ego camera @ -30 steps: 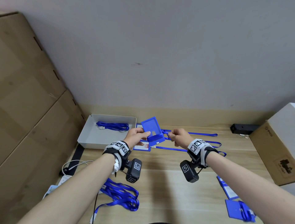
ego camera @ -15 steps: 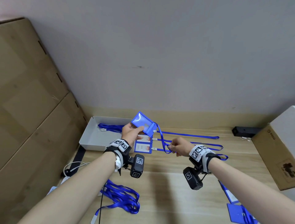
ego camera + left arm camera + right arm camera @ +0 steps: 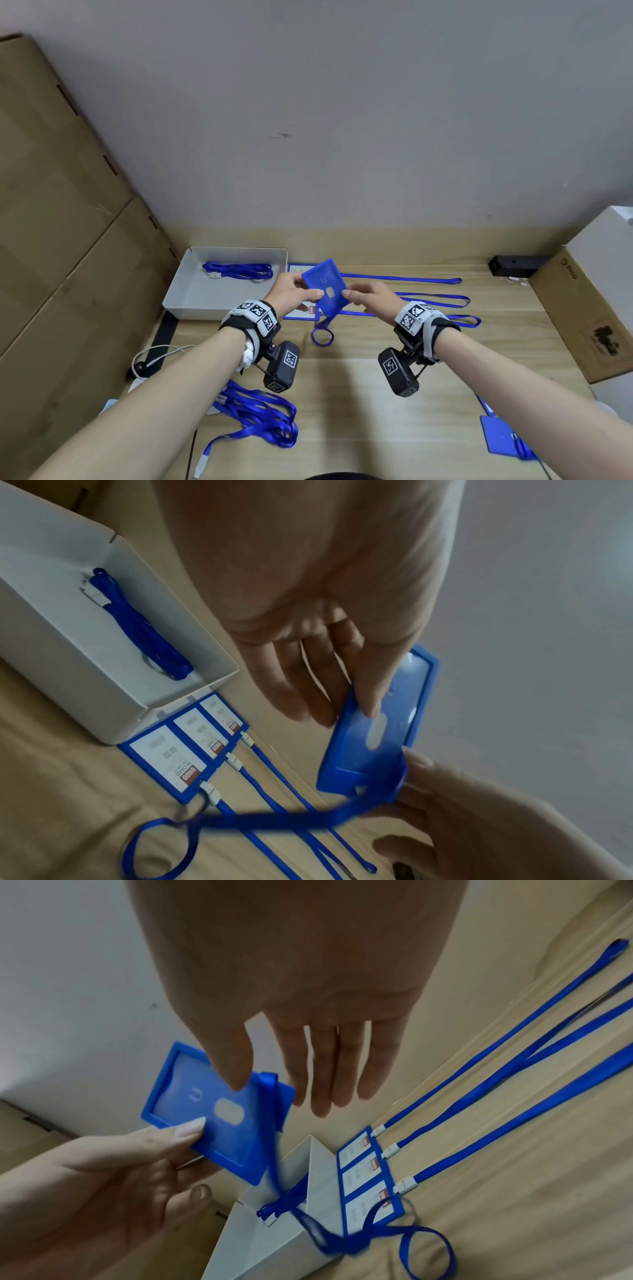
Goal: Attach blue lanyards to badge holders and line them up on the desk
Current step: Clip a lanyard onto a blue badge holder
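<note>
A blue badge holder [image 3: 325, 287] is held in the air between both hands, above the desk's far side. My left hand [image 3: 308, 287] pinches its left edge, thumb on the face [image 3: 192, 1129]. My right hand [image 3: 352, 296] pinches its right end, thumb on top [image 3: 236, 1080], other fingers straight behind it. A blue lanyard [image 3: 322, 334] hangs from the holder's end [image 3: 274, 818] and curls into a loop just over the desk. Three finished badges [image 3: 185, 753] lie side by side beside the tray, their lanyards [image 3: 411, 298] stretched out to the right.
A grey tray [image 3: 191, 298] at the back left holds a bundled lanyard [image 3: 236, 270]. Loose lanyards [image 3: 260, 418] lie near my left forearm, spare holders [image 3: 503, 438] at the front right. Cardboard boxes [image 3: 51, 205] stand left, another box [image 3: 589, 308] right, a black device [image 3: 513, 270] by the wall.
My right hand, which was pulling the lanyard away half a second ago, has come back to the holder. The holder has turned and dropped slightly; the lanyard now hangs in a loop.
</note>
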{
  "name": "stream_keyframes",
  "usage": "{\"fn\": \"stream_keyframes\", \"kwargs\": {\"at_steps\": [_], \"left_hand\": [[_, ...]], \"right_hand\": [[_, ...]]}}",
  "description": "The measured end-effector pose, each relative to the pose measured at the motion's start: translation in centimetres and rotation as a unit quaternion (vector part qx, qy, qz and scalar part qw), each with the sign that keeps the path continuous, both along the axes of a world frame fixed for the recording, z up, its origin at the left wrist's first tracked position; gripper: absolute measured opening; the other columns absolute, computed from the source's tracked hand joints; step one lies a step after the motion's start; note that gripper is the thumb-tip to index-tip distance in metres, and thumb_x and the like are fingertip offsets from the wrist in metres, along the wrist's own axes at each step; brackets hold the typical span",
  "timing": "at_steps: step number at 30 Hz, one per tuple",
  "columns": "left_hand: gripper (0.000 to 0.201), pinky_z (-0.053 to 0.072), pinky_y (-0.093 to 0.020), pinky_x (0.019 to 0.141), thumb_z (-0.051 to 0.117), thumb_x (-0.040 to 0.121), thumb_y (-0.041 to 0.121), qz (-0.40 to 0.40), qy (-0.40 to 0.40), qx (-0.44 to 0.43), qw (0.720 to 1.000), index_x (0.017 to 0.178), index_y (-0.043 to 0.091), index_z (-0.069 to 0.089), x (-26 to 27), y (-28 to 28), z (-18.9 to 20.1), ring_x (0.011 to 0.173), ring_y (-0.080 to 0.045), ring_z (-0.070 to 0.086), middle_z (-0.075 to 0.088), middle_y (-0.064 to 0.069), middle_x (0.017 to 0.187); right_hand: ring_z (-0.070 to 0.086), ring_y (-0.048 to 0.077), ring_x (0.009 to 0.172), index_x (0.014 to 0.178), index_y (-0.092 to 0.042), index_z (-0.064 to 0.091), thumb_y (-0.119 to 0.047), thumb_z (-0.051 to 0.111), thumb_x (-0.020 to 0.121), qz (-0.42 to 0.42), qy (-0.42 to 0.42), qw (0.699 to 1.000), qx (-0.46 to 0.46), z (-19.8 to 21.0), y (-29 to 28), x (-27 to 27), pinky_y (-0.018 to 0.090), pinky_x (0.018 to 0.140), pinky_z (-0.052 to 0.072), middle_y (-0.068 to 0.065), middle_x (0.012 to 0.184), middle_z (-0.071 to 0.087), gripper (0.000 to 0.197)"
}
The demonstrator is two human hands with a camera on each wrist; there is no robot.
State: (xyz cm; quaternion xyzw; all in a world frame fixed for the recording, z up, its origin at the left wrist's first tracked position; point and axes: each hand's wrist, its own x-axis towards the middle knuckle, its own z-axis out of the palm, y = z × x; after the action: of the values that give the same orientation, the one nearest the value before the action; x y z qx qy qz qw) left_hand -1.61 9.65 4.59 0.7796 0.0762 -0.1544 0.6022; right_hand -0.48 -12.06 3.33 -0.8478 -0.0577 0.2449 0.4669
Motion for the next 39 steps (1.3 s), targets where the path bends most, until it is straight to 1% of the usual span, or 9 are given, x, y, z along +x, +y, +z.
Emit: {"fn": "stream_keyframes", "kwargs": {"at_steps": [3,5,11,16,21,26,32,35,39], "left_hand": [[0.015,0.050,-0.018,0.052,0.073,0.083,0.002,-0.021,-0.007,-0.001,1.000,0.092,0.011,0.066,-0.2,-0.2,0.5,0.067,-0.008,0.068,0.071,-0.004,0.084],[0.015,0.051,-0.018,0.052,0.073,0.083,0.002,-0.015,-0.009,-0.001,1.000,0.095,0.009,0.067,-0.2,-0.1,0.7,0.068,-0.009,0.068,0.071,-0.004,0.084],[0.024,0.054,-0.024,0.055,0.066,0.089,0.000,0.042,-0.001,-0.035,0.999,0.112,0.002,0.062,-0.2,0.8,0.1,0.067,-0.013,0.069,0.070,-0.012,0.097],[0.025,0.058,-0.026,0.054,0.062,0.092,0.000,0.089,0.015,-0.083,0.992,0.116,0.003,0.057,-0.4,1.2,-0.1,0.061,-0.012,0.069,0.068,-0.011,0.094],[0.024,0.056,-0.020,0.052,0.064,0.088,-0.003,0.193,0.008,-0.103,0.976,0.111,0.001,0.058,-0.3,1.7,-0.3,0.078,-0.023,0.069,0.068,-0.015,0.104],[0.042,0.058,-0.023,0.056,0.069,0.082,-0.009,0.176,0.016,-0.110,0.978,0.118,0.003,0.051,-0.5,2.4,-1.1,0.073,-0.021,0.067,0.064,-0.015,0.103],[0.052,0.060,-0.031,0.061,0.067,0.080,-0.013,0.125,0.009,-0.143,0.982,0.122,0.014,0.050,-1.1,1.5,-1.4,0.081,-0.023,0.070,0.063,-0.010,0.105],[0.062,0.060,-0.033,0.061,0.066,0.080,-0.014,0.112,-0.004,-0.146,0.983,0.128,0.019,0.049,-0.9,1.2,-1.4,0.087,-0.023,0.070,0.064,-0.014,0.108],[0.065,0.058,-0.029,0.059,0.066,0.079,-0.016,0.091,-0.010,-0.147,0.985,0.131,0.020,0.049,-0.8,1.4,-1.2,0.085,-0.020,0.068,0.065,-0.014,0.108]], "right_hand": [[0.065,0.008,0.097,0.114,-0.024,0.071,-0.036,0.060,0.092,0.014,0.004,1.000,0.003,-0.1,0.5,0.0,0.026,0.082,0.047,-0.005,0.103,0.074,0.027],[0.065,0.015,0.087,0.097,-0.027,0.074,-0.034,0.062,0.079,0.010,0.006,1.000,-0.009,-0.6,0.6,0.2,0.032,0.077,0.046,0.005,0.095,0.075,0.024],[0.059,0.028,0.065,0.072,-0.004,0.063,-0.027,0.055,0.060,-0.011,0.019,1.000,0.005,-0.8,0.4,0.1,0.034,0.071,0.044,0.005,0.056,0.064,0.027],[0.037,0.014,0.048,0.081,-0.006,0.065,-0.026,0.059,0.075,-0.011,0.018,1.000,-0.018,-1.0,0.0,0.2,0.024,0.049,0.033,-0.001,0.053,0.044,0.022],[0.040,0.015,0.062,0.079,-0.033,0.075,-0.044,0.059,0.091,0.064,-0.042,0.995,-0.056,-2.1,-0.6,0.1,0.028,0.062,0.036,-0.001,0.065,0.046,0.022],[0.045,0.011,0.052,0.080,-0.019,0.071,-0.021,0.052,0.098,0.062,-0.011,0.997,-0.044,-1.2,-1.1,-0.5,0.026,0.057,0.038,-0.001,0.061,0.060,0.027],[0.058,0.016,0.053,0.116,-0.015,0.065,-0.018,0.058,0.094,0.055,0.072,0.995,0.040,-1.0,-0.6,-1.2,0.026,0.055,0.044,0.005,0.100,0.070,0.024],[0.041,0.011,0.049,0.098,-0.015,0.069,-0.030,0.062,0.094,0.081,0.046,0.995,0.038,-1.0,0.0,-1.4,0.021,0.050,0.034,0.002,0.080,0.067,0.018],[0.046,0.009,0.060,0.081,-0.016,0.070,-0.030,0.064,0.093,0.059,-0.022,0.998,0.010,-1.0,0.4,-1.1,0.015,0.057,0.035,-0.003,0.065,0.060,0.020]]}}
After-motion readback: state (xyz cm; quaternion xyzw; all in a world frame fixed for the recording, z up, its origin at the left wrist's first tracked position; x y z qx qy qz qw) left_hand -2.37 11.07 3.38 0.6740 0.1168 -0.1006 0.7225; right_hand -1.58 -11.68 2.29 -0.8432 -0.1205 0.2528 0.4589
